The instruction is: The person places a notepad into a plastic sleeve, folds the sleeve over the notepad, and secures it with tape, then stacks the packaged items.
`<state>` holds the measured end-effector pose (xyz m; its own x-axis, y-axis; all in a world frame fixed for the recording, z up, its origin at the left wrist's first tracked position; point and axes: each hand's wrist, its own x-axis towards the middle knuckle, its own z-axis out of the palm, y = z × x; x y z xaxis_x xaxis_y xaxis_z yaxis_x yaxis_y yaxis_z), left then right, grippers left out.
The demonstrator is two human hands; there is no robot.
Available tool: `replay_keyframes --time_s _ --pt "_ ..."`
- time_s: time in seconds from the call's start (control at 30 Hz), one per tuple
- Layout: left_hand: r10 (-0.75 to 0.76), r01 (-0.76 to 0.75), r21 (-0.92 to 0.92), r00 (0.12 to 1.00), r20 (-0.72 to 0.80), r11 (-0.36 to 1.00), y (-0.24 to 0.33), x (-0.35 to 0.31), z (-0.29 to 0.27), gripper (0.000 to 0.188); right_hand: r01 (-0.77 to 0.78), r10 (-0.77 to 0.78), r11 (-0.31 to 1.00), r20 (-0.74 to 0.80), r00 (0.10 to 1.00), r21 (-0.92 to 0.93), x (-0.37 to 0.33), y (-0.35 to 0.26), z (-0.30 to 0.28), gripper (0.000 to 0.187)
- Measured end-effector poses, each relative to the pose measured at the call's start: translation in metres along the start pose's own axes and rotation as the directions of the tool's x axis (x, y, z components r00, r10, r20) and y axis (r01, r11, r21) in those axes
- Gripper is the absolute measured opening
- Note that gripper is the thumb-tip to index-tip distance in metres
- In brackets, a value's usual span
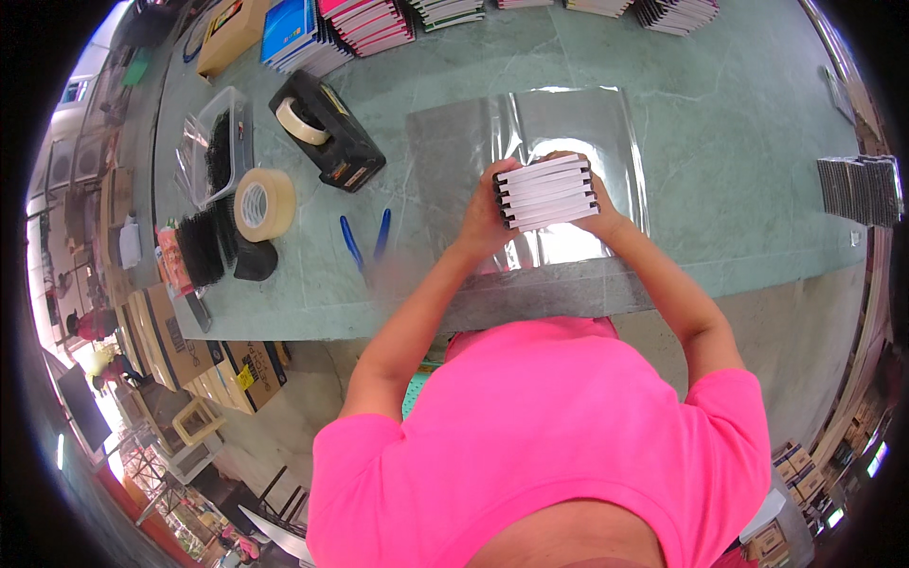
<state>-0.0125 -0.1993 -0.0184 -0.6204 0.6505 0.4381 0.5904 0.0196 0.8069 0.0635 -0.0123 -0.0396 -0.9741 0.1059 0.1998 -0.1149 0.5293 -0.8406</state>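
Note:
A small stack of notebooks [547, 194], white page edges up and dark bits along its sides, is gripped between my hands. My left hand [485, 216] wraps its left side, and my right hand [600, 206] closes round its right side; some fingers are hidden behind the stack. Under and beyond the stack lies a sheet of clear glossy plastic film [454, 137] on the green table [739, 114]. To the left of my left hand, a tool with two blue handles [352, 241] rests near the table's front edge, its head blurred.
At the left stand a black tape dispenser [355, 151], a tape roll [282, 204], a clear plastic box [244, 123] and black bristly strips [197, 248]. Notebook piles [369, 28] line the far edge. Another dark stack [860, 191] sits at the right. Cardboard boxes [248, 371] stand below left.

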Motion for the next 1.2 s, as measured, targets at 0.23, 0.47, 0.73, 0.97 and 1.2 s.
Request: replay_keyframes --time_s 0.23,0.47,0.73,0.97,1.2 --pt "-0.473 0.532 -0.237 0.841 0.264 0.813 0.004 0.03 -0.021 0.094 -0.449 0.469 0.819 0.035 0.883 0.357 0.021 -0.059 -0.012 0.082" --pt "-0.639 0.865 -0.271 0.495 0.589 0.421 0.04 0.059 -0.039 0.071 -0.623 0.605 0.782 0.259 0.753 -0.017 0.043 -0.067 -0.033 0.081" --pt "-0.658 0.89 -0.237 0.449 0.605 0.39 0.03 0.055 -0.032 0.063 -0.575 0.636 0.768 0.23 0.736 -0.282 0.041 -0.051 -0.031 0.084" --pt "-0.766 0.767 0.26 0.42 0.486 0.586 0.036 0.065 -0.042 0.06 -0.555 0.647 0.742 0.187 0.739 -0.376 0.042 -0.071 -0.034 0.087" --pt "-0.722 0.745 0.064 0.617 0.312 0.664 0.004 0.031 -0.027 0.078 -0.516 0.628 0.716 0.112 0.77 -0.47 0.041 -0.063 -0.022 0.097"
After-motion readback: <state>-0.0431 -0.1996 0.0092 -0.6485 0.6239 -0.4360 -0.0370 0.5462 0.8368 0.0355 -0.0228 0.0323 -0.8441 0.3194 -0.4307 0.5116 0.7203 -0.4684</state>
